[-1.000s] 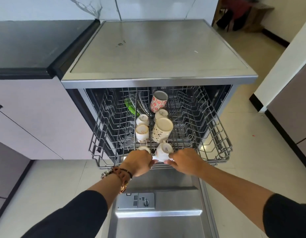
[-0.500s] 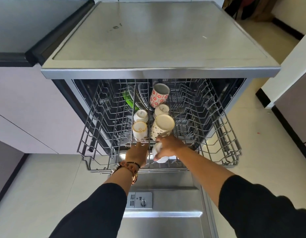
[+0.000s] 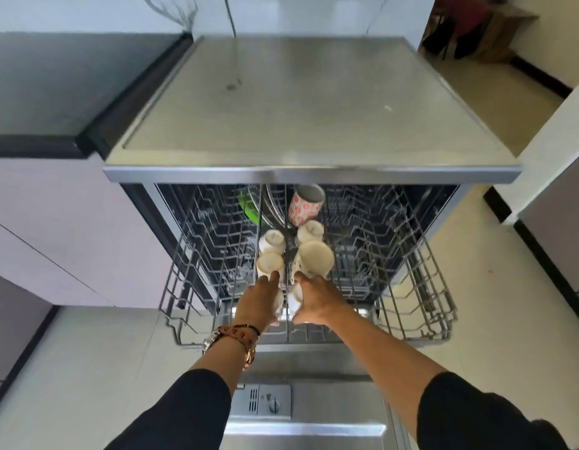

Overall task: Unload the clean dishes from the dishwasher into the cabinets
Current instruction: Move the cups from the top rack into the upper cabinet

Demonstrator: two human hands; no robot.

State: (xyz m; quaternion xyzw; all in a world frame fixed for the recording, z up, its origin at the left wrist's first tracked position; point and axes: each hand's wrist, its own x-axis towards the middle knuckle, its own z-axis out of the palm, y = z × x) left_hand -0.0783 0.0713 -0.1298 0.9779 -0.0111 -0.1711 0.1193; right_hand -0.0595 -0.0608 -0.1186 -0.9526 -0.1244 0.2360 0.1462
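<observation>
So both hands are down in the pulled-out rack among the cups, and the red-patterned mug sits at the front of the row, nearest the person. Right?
Not quite. In the head view both hands, left and right, are in the rack, but the red-patterned mug sits at the back of the row, farthest from the person.

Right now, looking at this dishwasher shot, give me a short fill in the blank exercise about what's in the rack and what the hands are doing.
1. The tall mug at the back of the rack has a ____ and white pattern.
2. The beaded bracelets sit on the ____ wrist.
3. The left hand and right hand each grip a small white ____.

Missing words: red; left; cup
</observation>
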